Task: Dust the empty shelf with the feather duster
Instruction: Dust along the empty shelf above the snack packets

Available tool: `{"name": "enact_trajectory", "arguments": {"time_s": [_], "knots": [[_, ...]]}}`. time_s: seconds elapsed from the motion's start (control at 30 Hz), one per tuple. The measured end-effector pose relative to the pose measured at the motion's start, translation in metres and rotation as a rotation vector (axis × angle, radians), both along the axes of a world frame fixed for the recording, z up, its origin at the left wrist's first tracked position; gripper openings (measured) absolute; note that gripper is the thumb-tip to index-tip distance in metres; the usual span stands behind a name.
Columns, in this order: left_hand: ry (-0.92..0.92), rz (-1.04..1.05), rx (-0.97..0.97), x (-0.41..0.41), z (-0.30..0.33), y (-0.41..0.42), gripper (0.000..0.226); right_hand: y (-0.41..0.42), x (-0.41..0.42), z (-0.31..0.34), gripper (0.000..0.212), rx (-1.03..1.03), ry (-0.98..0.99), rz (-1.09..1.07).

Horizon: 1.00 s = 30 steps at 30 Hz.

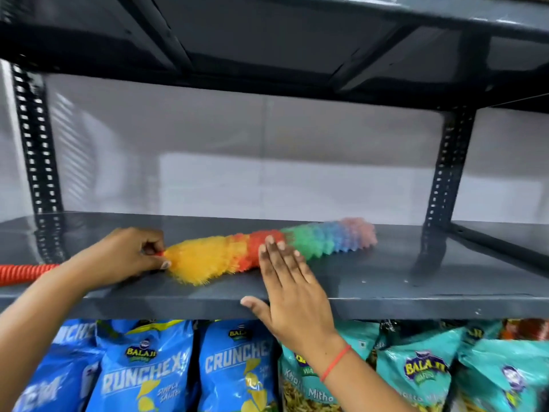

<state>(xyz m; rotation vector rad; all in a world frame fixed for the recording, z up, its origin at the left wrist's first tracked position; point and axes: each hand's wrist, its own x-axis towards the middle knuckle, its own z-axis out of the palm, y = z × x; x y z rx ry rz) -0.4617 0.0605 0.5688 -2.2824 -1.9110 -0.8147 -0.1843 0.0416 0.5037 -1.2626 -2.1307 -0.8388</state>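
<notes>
Fingers [154, 248] of the left hand [124, 257] pinched together on the neck of the feather duster [267, 248], right where the yellow fluff begins. Fingers of the right hand [285, 281] straight, held close together, gripping nothing; palm down over the shelf [386, 281] front edge, fingertips touching the red band of the duster, thumb lying on the front lip.

Duster lies flat on the grey metal shelf, running from left-centre toward the right rear: yellow, red, green, blue, then pink at the tip. Its ribbed orange handle [26, 273] sticks out past the left wrist toward the left edge.

Open room: bare shelf surface right of the pink tip up to the perforated upright [445, 179], and along the back edge behind the duster. A second perforated upright [38, 150] stands at the left rear. Another shelf board [267, 40] sits overhead.

Below the front lip: blue snack bags [148, 367] reading "BALAJI" and "CRUNCHEX", "Simply Salted"; teal bags [416, 373] on the right reading "BALAJI", with partial words beginning "Kha" and "Mitha". Red thread band [335, 364] on the right wrist.
</notes>
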Motion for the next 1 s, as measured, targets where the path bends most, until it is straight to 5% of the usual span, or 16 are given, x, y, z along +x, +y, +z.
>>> {"name": "enact_trajectory", "arguments": {"time_s": [0.23,0.37,0.53,0.77,0.87,1.0], "knots": [[-0.008,0.223,0.260,-0.038,0.014,-0.004,0.025,0.000,0.000,-0.001,0.076,-0.010,-0.023,-0.049],[-0.132,0.085,0.145,-0.060,0.015,-0.021,0.022,-0.001,0.000,-0.001,0.075,-0.012,-0.006,-0.033],[-0.058,0.129,0.008,-0.074,-0.004,-0.030,0.022,0.000,-0.002,-0.001,0.077,-0.020,0.016,-0.020],[0.081,0.271,0.163,-0.065,0.016,-0.026,0.033,-0.009,-0.017,0.008,0.079,-0.025,0.079,0.013],[0.007,0.278,0.206,-0.072,0.022,-0.028,0.029,-0.011,-0.052,0.015,0.077,-0.006,0.061,0.152],[-0.248,0.152,0.011,-0.100,0.017,-0.035,0.023,-0.006,-0.107,0.028,0.077,-0.029,-0.101,0.292]]}}
